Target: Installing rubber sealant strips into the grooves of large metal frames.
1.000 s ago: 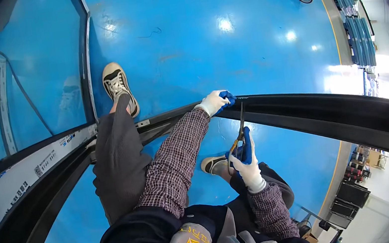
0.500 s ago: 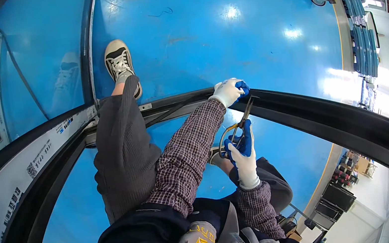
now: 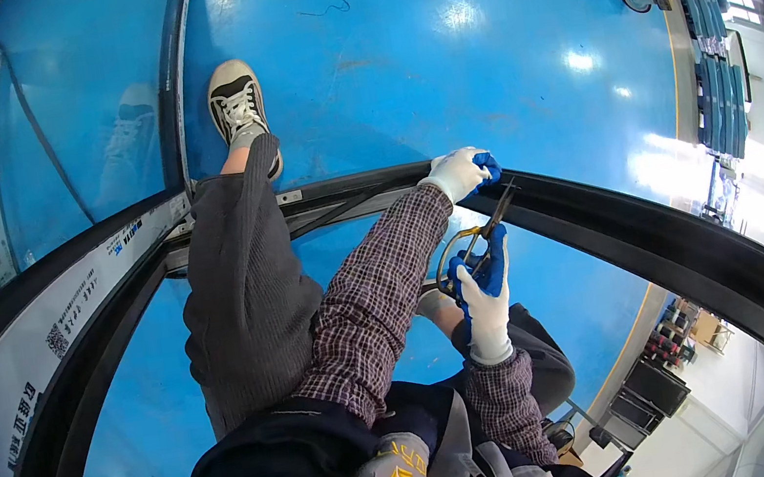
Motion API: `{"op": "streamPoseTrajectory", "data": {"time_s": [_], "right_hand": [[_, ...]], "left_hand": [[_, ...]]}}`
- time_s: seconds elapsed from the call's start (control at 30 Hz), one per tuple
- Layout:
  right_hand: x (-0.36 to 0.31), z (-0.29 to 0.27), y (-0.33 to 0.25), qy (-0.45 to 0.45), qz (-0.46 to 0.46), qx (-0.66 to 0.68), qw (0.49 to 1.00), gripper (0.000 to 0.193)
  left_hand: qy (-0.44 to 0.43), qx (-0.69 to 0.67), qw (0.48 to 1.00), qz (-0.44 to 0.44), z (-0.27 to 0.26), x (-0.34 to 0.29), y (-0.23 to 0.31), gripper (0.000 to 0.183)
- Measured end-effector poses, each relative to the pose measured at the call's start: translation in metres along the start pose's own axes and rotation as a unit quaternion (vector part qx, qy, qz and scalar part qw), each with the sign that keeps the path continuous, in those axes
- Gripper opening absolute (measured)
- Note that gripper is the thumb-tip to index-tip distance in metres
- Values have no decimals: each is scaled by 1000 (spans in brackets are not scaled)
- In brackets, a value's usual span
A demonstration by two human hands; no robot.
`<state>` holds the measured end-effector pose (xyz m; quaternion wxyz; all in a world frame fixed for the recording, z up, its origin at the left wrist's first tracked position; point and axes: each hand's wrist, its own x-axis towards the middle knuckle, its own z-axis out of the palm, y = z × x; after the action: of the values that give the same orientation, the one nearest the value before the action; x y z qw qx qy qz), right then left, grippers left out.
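The left hand point(image 3: 459, 173), in a white glove with blue fingertips, is closed over the top edge of the black frame point(image 3: 659, 241) just right of the frame's centre, gripping the dark rail where it bends across the picture. Just below it, the right hand point(image 3: 483, 287) is wrapped around the looped yellowish handles of a pair of shears point(image 3: 476, 239), whose dark blades point up and right until their tips reach the rail beside the left hand. Whether the blades are parted or shut is too small to tell.

The step in hand looks like trimming something along the frame's edge (probably a seal strip, though it does not show clearly), with the left hand steadying the spot. The next move would call for the blades to be set squarely on the material and the left fingers kept clear of the cut.

A grey-trousered leg point(image 3: 246, 288) crosses the rail at left centre, its shoe point(image 3: 238, 102) planted on the glossy blue floor point(image 3: 433, 53) in the upper part.
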<state>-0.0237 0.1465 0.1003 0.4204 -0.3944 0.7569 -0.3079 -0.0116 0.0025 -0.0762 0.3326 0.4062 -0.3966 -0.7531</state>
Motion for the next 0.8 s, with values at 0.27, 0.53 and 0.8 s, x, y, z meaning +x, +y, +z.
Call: {"op": "streamPoseTrajectory", "data": {"time_s": [0.27, 0.53, 0.8], "right_hand": [[-1, 4, -15, 14, 44, -3, 999, 73], [0, 3, -18, 10, 39, 4, 999, 72], [-7, 7, -11, 5, 66, 7, 998, 72]], "left_hand": [[-6, 30, 999, -22, -2, 1, 13, 36], [-12, 61, 997, -41, -3, 0, 26, 37], [-18, 89, 994, -68, -11, -11, 28, 38]]}}
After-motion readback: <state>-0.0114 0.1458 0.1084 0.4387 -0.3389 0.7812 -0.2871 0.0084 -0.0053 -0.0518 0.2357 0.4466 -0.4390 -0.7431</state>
